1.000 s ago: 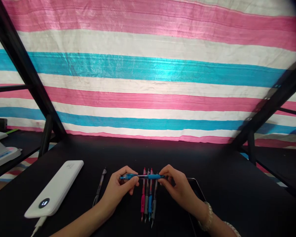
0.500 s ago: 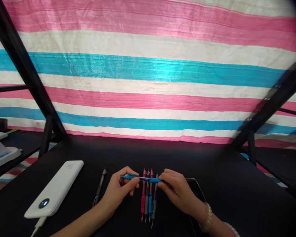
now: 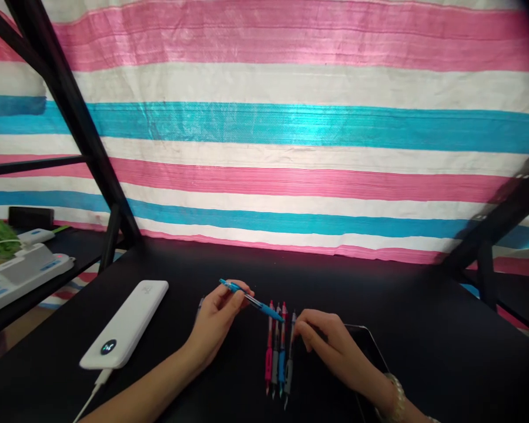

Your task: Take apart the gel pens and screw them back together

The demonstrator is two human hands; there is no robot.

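Apparently mid-handling, the left hand [image 3: 219,317] pinched a blue pen [image 3: 264,306]. Moving it likely meant clearing four pens [image 3: 282,364]; the right hand [image 3: 335,349] showed no certain grip.

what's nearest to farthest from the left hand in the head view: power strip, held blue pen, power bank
1. Blue pen: held in the left hand
2. Power bank: left of that hand
3. Power strip: at the far left

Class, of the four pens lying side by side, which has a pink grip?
The leftmost pen of the four has the only pink grip. Then come a grey-gripped pen, a blue-gripped pen and, nearest the right hand, another grey-gripped pen.
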